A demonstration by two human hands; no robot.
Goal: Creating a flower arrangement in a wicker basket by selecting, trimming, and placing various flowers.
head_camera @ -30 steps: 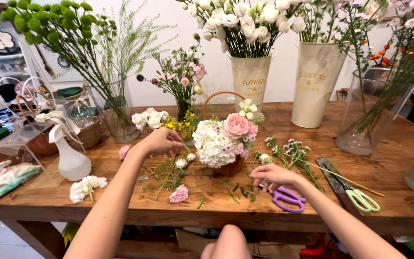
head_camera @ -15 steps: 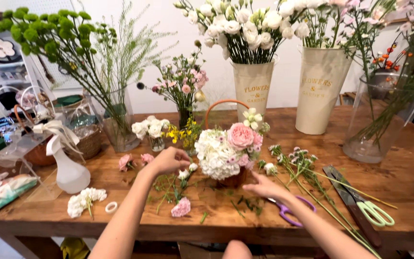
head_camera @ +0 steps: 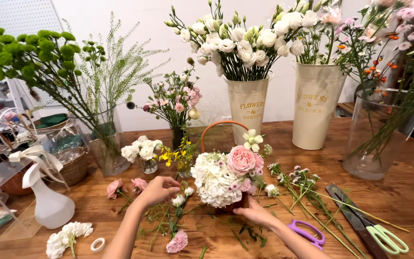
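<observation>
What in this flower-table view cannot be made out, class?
- Basket: head view, body hidden by white and pink blooms.
- Right hand: fingertips hidden under those blooms; grip unclear.
- Left hand: fingers curl over small stems; contents unclear.
- Glass vase: cut off at right edge.

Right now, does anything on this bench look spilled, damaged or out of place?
Nothing is spilled or broken. Cut stems and loose blooms litter the wooden table around the basket arrangement, including a pink carnation lying at the front edge.

Basket arrangement [head_camera: 226,180] sits mid-table — scissors [head_camera: 384,236] right, spray bottle [head_camera: 49,201] left, buckets [head_camera: 247,108] apparently behind.
</observation>
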